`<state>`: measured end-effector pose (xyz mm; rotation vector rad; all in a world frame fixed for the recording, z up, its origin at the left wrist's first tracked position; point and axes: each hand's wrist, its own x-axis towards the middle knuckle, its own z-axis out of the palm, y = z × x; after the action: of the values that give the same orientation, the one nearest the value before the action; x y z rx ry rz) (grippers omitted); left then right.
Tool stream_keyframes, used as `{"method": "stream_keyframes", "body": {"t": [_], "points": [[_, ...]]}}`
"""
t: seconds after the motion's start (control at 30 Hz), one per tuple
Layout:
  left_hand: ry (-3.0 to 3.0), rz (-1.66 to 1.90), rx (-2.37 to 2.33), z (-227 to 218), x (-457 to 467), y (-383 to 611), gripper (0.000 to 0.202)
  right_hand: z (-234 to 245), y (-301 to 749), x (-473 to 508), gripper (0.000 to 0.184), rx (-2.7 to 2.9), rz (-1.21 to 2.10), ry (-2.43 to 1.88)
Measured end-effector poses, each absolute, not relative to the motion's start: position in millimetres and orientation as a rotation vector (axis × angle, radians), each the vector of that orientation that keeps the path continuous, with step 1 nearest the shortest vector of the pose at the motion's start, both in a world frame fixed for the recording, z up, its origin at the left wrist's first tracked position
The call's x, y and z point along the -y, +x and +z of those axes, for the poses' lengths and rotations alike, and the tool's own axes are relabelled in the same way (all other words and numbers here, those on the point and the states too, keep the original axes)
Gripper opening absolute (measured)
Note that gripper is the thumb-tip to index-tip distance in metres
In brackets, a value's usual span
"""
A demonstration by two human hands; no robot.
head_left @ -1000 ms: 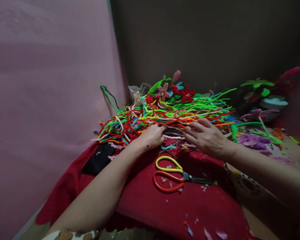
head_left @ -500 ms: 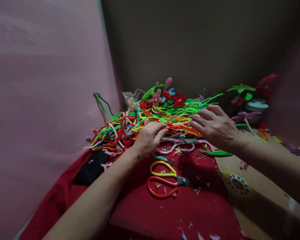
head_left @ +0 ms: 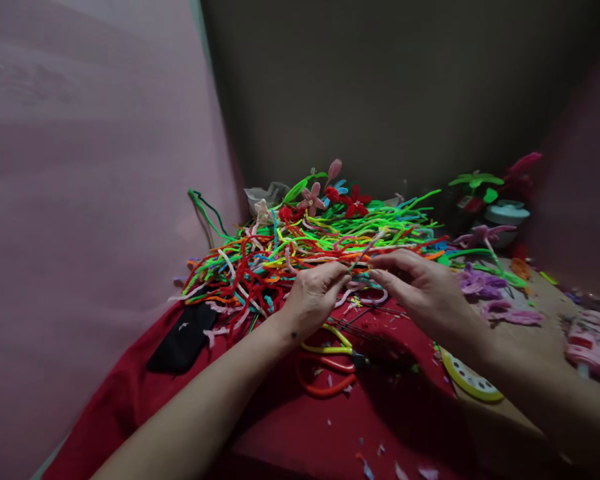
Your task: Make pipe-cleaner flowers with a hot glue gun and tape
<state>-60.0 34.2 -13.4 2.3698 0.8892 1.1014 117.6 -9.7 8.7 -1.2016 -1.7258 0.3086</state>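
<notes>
My left hand (head_left: 316, 297) is closed, thumb and forefinger pinching the lower end of a thin pipe cleaner stem (head_left: 367, 249), greenish below and pinkish with a pale tip above. The stem leans up to the right. Close beside it, my right hand (head_left: 423, 287) has its thumb and forefinger drawn together; whatever lies between those fingertips is too small to make out. Behind both hands spreads a tangled heap of pipe cleaners (head_left: 260, 257) in green, red, orange, yellow and white. Scissors (head_left: 325, 387) with one yellow and one red handle lie below my left wrist, blades in shadow.
Pipe cleaner flowers (head_left: 311, 198) stand at the heap's back. A black flat item (head_left: 183, 340) lies left on the red cloth (head_left: 280, 433). To the right are a yellow-rimmed disc (head_left: 473, 380), purple pieces (head_left: 480, 280), a pink glue gun-like tool (head_left: 593, 343) and a lidded container (head_left: 506, 213).
My right hand has come back from the heap toward my left hand and lower. Both hands now meet at the stem, which stands tilted upward. The view has shifted slightly.
</notes>
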Motion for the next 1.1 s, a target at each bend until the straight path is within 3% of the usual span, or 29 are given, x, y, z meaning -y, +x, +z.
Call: {"method": "stream_keyframes", "body": {"t": [0.1, 0.17, 0.77, 1.1], "points": [[2.277, 1.048, -0.794, -11.0, -27.8, -56.7, 0.014, -0.4, 110.8, 7.2, 0.02, 1.376, 1.135, -1.051], [2.239, 1.03, -0.775, -11.3, -24.1, -54.6, 0.016, -4.1, 107.5, 4.4, 0.016, 1.203, 1.304, -0.917], [1.308, 1.009, -0.714, -2.1, -2.8, -35.8, 0.016, -1.5, 84.6, 11.8, 0.008, 0.877, 1.188, -0.742], [1.221, 0.961, -0.733, -11.9, -6.8, -34.0, 0.023, -7.5, 84.4, 15.9, 0.01, 0.969, 1.098, -0.794]]}}
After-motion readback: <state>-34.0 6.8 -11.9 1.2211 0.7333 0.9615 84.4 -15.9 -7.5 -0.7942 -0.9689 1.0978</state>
